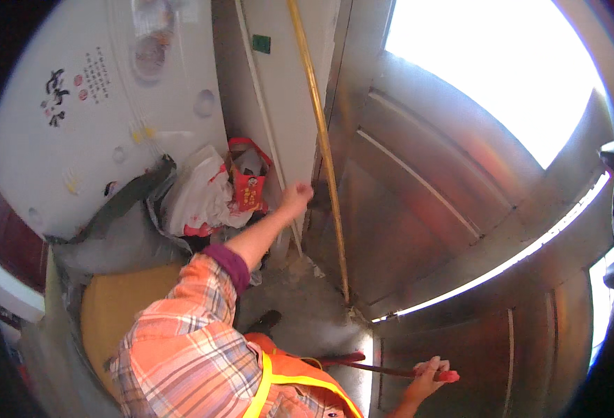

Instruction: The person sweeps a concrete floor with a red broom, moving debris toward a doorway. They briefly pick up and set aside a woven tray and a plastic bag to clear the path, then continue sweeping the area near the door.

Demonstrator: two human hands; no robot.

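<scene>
My left hand (297, 198) is stretched out at the centre, just left of a tall yellowish pole (321, 130) that leans by the metal door. Its fingers look curled; whether it touches the white pole (265, 109) behind it is unclear. At the lower right, my right hand (432, 373) grips a thin dark stick (385, 370) near its red end. The stick runs left towards my orange vest (312, 377) with yellow trim. A second dark red bar (338, 359) lies beside it, partly hidden by the vest.
Double metal doors (406, 224) stand at the right, with bright light through the gap. White plastic bags (200, 193) and a red gift bag (249, 188) sit by the wall. A large white printed panel (93, 130) and a brown board (124, 298) are at the left.
</scene>
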